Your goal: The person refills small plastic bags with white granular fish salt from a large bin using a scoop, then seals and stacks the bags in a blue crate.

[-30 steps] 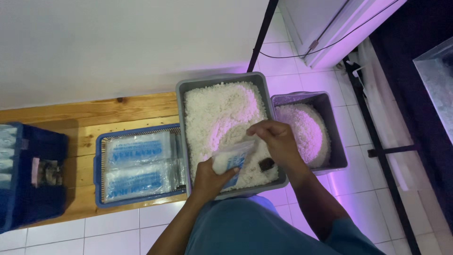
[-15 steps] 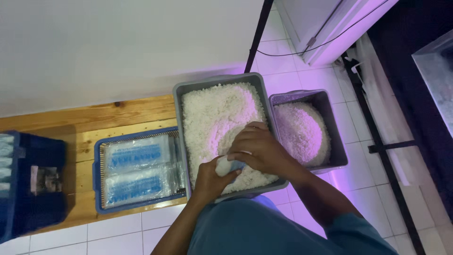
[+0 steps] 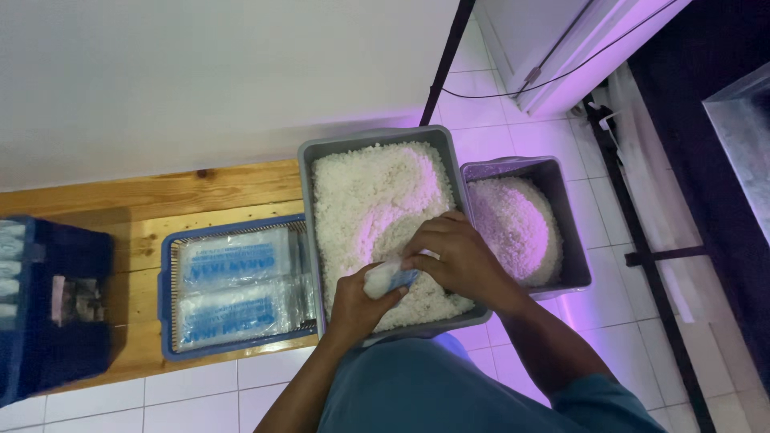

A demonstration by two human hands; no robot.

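Two flat clear packets with blue printed panels lie side by side in a blue tray on the wooden surface, one toward the far edge of the tray, the other toward its near edge, both filling it almost from left edge to right. A small clear bag with a blue patch, holding white grains, sits between the left hand and right hand, over the near edge of the large grey bin. Pale packets show at the left edge inside a dark blue crate, too dim to tell further.
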